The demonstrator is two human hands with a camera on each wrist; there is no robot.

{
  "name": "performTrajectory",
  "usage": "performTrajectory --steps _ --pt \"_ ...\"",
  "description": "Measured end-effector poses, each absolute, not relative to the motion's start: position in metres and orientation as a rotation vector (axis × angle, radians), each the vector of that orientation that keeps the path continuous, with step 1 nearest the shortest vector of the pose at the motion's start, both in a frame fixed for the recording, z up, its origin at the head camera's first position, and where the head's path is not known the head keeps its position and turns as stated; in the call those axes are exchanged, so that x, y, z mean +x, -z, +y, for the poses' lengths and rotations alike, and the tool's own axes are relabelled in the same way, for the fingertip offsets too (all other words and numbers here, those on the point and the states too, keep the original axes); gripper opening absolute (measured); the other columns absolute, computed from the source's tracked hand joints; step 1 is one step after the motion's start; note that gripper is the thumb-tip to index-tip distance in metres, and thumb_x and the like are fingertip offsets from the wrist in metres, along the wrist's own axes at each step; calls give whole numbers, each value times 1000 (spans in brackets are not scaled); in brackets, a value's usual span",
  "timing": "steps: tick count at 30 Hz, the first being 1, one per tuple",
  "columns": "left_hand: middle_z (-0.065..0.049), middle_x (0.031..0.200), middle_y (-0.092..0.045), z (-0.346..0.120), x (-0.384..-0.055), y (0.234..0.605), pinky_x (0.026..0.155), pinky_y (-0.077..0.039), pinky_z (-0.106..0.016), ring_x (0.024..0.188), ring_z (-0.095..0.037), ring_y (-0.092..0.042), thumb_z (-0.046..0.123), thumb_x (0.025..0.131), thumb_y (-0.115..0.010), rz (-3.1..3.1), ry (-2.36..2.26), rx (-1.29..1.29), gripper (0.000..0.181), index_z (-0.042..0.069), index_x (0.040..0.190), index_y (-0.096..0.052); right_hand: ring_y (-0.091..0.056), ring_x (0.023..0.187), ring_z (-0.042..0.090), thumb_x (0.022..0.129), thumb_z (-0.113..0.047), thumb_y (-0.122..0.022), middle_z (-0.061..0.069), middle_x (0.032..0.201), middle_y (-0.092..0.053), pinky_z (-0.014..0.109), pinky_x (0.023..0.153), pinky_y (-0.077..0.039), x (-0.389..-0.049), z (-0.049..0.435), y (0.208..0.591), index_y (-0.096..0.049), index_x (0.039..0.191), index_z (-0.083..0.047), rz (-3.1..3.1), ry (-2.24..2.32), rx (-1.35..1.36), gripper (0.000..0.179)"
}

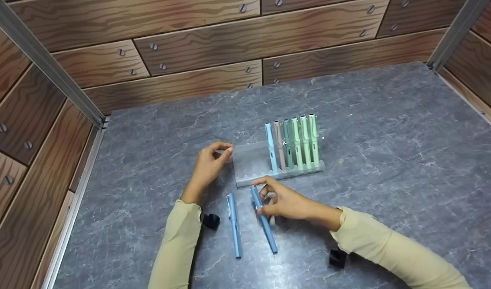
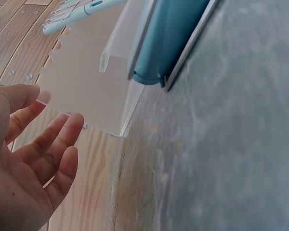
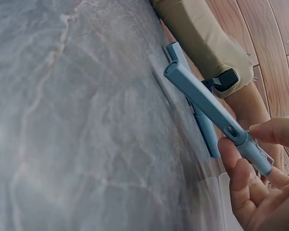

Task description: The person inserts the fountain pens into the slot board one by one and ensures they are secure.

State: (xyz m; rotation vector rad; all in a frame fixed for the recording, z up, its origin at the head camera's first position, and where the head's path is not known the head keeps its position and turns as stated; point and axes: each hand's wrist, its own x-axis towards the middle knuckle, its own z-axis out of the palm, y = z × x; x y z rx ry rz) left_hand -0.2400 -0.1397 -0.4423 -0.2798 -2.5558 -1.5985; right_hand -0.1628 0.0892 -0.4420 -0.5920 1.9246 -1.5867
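Observation:
A clear plastic pen stand [image 1: 251, 160] rests on the table. My left hand [image 1: 211, 160] pinches its upper left corner between thumb and index finger; the other fingers hang loosely bent in the left wrist view. In my right hand [image 1: 287, 202] is a blue pen [image 3: 200, 98], gripped near its clip end between thumb and fingers, tilted in front of the stand. A second blue pen [image 1: 235, 230] lies on the table to its left. The stand's right half holds a light blue pen [image 1: 271, 146], a taupe pen [image 1: 279, 146], a dark green pen [image 1: 288, 146] and three light green pens [image 1: 305, 140].
The grey marbled table [image 1: 390, 140] spreads around the stand. Wood-patterned panels [image 1: 229, 44] enclose the back and sides, with metal posts [image 1: 49, 64] at the corners. Black wrist devices [image 1: 211, 221] sit at both sleeve cuffs.

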Motion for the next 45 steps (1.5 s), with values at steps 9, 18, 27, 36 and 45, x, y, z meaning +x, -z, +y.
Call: performTrajectory --steps 9,18,27,36,45 --pt "-11 106 -70 -139 -239 442 61 -47 -22 77 -29 -67 20 94 -63 -2559 1597 -264 18 8 104 -72 -63 71 17 85 3 -64 14 106 -51 34 64 -57 -165 92 436 -31 142 -3 1952 1620 -612 66" --pt "-11 105 -71 -139 -239 443 61 -46 -21 72 -19 -64 19 94 -64 -2555 1587 -258 18 7 104 -72 -61 68 16 88 1 -63 12 111 -48 28 63 -55 -167 94 431 -31 143 -8 1977 1646 -639 64" --pt "-14 100 -71 -139 -239 445 60 -45 -18 70 -15 -63 17 93 -65 -2524 1617 -249 17 4 102 -72 -61 75 24 86 4 -63 16 117 -48 28 67 -55 -173 98 426 -33 143 -17 2059 1639 -632 68" --pt "-13 100 -71 -139 -241 444 60 -46 -19 67 -8 -59 17 93 -64 -2534 1613 -259 18 4 103 -72 -60 72 24 86 5 -62 17 122 -45 33 70 -57 -184 99 421 -34 145 -18 2120 1664 -644 70" --pt "-13 104 -71 -139 -241 443 62 -46 -21 68 -9 -58 17 93 -65 -2540 1607 -253 18 5 103 -72 -61 75 29 88 5 -61 19 121 -43 34 69 -56 -194 100 416 -32 145 -13 2168 1688 -725 66"
